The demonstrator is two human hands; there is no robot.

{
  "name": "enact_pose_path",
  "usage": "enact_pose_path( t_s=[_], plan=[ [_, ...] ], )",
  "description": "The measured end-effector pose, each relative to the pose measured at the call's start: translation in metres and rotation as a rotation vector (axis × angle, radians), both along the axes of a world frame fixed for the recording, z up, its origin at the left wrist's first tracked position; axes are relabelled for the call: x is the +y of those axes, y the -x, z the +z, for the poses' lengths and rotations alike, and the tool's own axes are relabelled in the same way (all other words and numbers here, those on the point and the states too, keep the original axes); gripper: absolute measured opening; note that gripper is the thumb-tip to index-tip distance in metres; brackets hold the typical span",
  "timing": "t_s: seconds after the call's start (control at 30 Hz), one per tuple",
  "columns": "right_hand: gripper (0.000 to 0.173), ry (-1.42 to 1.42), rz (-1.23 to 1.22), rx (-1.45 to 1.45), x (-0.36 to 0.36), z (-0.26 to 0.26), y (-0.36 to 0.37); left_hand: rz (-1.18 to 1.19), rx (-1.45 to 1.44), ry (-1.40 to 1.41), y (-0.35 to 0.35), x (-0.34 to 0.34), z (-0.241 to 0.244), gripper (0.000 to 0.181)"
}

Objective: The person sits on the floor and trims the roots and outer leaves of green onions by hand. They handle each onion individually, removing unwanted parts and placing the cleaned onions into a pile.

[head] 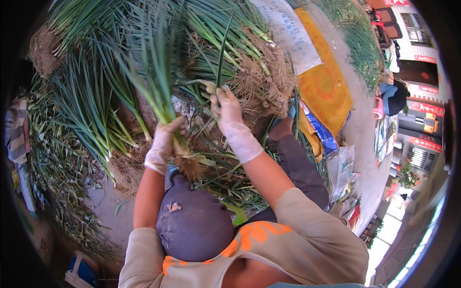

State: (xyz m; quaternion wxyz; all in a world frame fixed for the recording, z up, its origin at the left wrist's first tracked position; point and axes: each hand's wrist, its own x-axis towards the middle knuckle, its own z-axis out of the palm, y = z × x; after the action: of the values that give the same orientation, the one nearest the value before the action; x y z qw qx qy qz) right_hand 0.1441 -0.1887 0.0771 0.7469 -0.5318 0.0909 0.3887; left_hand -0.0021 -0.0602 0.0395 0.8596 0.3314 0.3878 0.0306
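My left hand [166, 138], in a thin whitish glove, grips a green onion bunch [161, 102] low on its pale stems. The bunch's roots [189, 166] hang below that hand, and its leaves fan upward, blurred. Gloved likewise, my right hand [230, 113] pinches a single loose green leaf [221, 54] with a pale, withered end at the fingertips. To the left of my left hand lies a pile of green onions [86, 97] with brown roots. Another heap, its roots matted [263, 79], rests just beyond my right hand.
Torn leaf scraps [61, 172] cover the ground at left and between my feet. On the right lie a yellow woven sack [326, 93], a white printed sack [288, 34] and a clear plastic bag [340, 169]. Farther off, a person [392, 95] sits near a pink stool [378, 108].
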Motion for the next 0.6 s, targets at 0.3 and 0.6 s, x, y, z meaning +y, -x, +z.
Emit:
enact_pose_path(
  t_s=[0.3,0.6],
  plan=[
    [0.035,0.922,0.603,-0.903,-0.114,0.043,-0.1,0.213,0.201,-0.502,0.065,0.103,0.045,0.02],
    [0.03,1.617,0.395,-1.466,-0.067,-0.001,-0.249,0.041,0.872,-0.978,0.128,0.089,-0.107,0.067]
  ],
)
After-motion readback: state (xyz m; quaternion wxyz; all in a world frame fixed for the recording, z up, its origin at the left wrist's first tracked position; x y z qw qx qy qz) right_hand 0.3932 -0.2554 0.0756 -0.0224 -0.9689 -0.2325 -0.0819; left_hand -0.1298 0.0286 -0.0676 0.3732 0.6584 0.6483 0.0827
